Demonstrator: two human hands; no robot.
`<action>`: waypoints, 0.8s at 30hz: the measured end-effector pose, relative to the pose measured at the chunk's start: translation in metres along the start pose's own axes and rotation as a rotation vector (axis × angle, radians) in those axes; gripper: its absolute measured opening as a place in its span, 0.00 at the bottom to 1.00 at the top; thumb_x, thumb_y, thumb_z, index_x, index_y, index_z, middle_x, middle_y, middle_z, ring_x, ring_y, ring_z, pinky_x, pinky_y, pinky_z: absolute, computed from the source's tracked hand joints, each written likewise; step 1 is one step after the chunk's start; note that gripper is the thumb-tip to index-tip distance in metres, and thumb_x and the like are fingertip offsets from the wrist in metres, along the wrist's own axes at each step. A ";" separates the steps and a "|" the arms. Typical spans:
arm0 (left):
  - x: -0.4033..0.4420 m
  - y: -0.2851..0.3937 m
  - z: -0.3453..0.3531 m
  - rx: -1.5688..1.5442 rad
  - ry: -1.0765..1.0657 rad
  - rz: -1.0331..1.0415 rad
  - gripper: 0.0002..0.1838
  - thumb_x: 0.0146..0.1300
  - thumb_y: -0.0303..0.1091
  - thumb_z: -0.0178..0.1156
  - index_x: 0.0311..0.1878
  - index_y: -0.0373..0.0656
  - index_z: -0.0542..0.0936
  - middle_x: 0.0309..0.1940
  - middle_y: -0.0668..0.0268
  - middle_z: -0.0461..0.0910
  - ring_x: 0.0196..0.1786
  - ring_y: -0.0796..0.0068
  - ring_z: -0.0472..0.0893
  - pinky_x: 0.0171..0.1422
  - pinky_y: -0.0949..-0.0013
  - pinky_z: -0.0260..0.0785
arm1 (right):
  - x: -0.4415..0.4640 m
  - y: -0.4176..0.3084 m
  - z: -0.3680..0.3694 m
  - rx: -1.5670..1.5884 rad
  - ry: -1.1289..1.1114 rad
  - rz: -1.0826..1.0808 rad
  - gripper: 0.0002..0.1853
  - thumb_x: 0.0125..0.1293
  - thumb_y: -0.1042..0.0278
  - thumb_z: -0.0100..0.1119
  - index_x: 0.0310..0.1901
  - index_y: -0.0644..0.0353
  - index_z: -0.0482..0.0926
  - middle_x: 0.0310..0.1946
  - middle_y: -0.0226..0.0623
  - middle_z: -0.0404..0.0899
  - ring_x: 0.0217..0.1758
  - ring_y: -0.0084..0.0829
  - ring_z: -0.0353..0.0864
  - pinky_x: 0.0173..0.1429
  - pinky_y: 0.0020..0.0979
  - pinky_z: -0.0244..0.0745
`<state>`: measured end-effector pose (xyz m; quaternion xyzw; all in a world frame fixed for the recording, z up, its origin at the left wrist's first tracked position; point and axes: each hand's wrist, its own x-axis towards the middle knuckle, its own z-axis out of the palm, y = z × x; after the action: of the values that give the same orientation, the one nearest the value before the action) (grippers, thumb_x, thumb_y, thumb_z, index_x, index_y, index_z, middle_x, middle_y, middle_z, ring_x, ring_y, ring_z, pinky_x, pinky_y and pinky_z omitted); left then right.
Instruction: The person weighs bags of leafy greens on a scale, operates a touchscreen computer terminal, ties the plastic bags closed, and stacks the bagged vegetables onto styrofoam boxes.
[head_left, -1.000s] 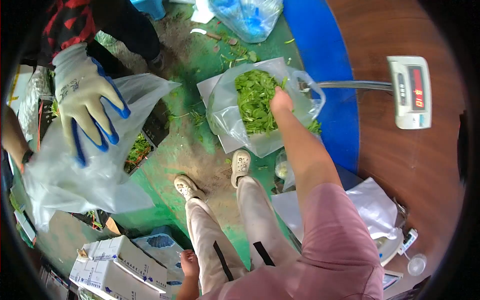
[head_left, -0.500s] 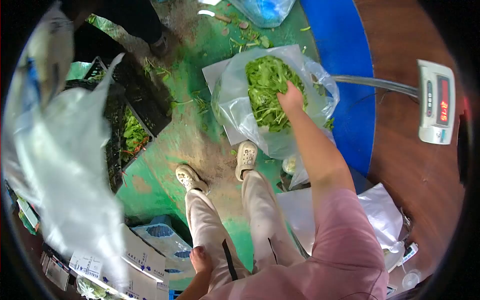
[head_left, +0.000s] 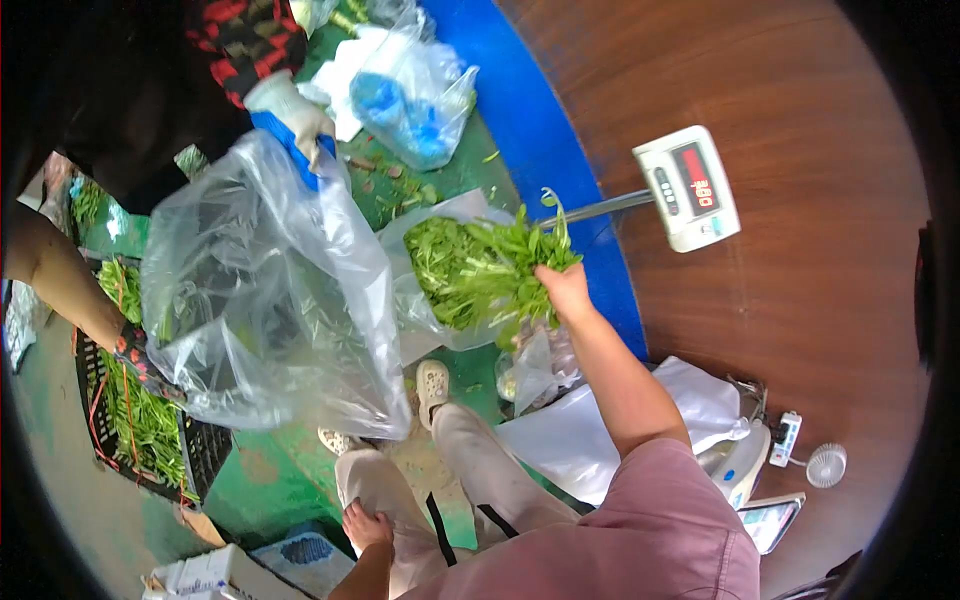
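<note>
My right hand (head_left: 562, 287) is closed on a bunch of leafy greens (head_left: 525, 255), raised at the right side of an opened clear plastic bag (head_left: 405, 300). More leafy greens (head_left: 440, 265) fill that bag. My left hand (head_left: 367, 527) lies on my thigh with its fingers apart, holding nothing. To the left of the bag of greens, another person's gloved hand (head_left: 290, 115) grips the edge of a large clear plastic bag (head_left: 270, 300). That person's other hand (head_left: 145, 360) is at the bag's lower left side.
A scale display (head_left: 688, 188) with red digits stands on a pole at the right. Black crates (head_left: 205, 465) of greens are at the left. A knotted bag with blue contents (head_left: 410, 120) lies at the back. A white sack (head_left: 585, 430) and a small fan (head_left: 826, 465) are at lower right.
My right hand has lifted a bunch of greens up and to the right, out of the bag. The other person's large plastic bag has come in from the left. My view has shifted right.
</note>
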<state>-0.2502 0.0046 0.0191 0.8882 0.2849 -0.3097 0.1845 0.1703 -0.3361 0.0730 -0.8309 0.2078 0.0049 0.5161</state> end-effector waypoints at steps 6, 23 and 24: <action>-0.003 -0.019 -0.010 -0.062 0.028 0.006 0.26 0.41 0.36 0.56 0.48 0.40 0.67 0.44 0.57 0.70 0.51 0.58 0.66 0.55 0.59 0.57 | -0.117 -0.138 0.000 0.185 -0.150 -0.003 0.14 0.48 0.78 0.56 0.40 0.67 0.73 0.35 0.35 0.76 0.35 0.26 0.74 0.39 0.27 0.69; -0.032 -0.062 0.014 -0.180 0.029 -0.086 0.24 0.44 0.40 0.53 0.46 0.40 0.69 0.43 0.57 0.71 0.50 0.58 0.68 0.54 0.59 0.59 | -0.152 -0.154 0.257 0.229 -0.703 0.261 0.30 0.50 0.59 0.62 0.51 0.67 0.64 0.45 0.46 0.72 0.40 0.35 0.76 0.36 0.34 0.75; -0.031 -0.061 0.014 -0.169 0.021 -0.082 0.23 0.45 0.40 0.52 0.46 0.40 0.69 0.43 0.56 0.71 0.49 0.58 0.68 0.54 0.59 0.59 | -0.160 -0.171 0.257 0.016 -0.691 0.354 0.35 0.51 0.57 0.62 0.56 0.64 0.57 0.50 0.47 0.67 0.42 0.37 0.75 0.37 0.34 0.75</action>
<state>-0.3141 0.0323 0.0199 0.8603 0.3479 -0.2828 0.2428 0.1370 0.0046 0.1347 -0.7275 0.1621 0.3720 0.5532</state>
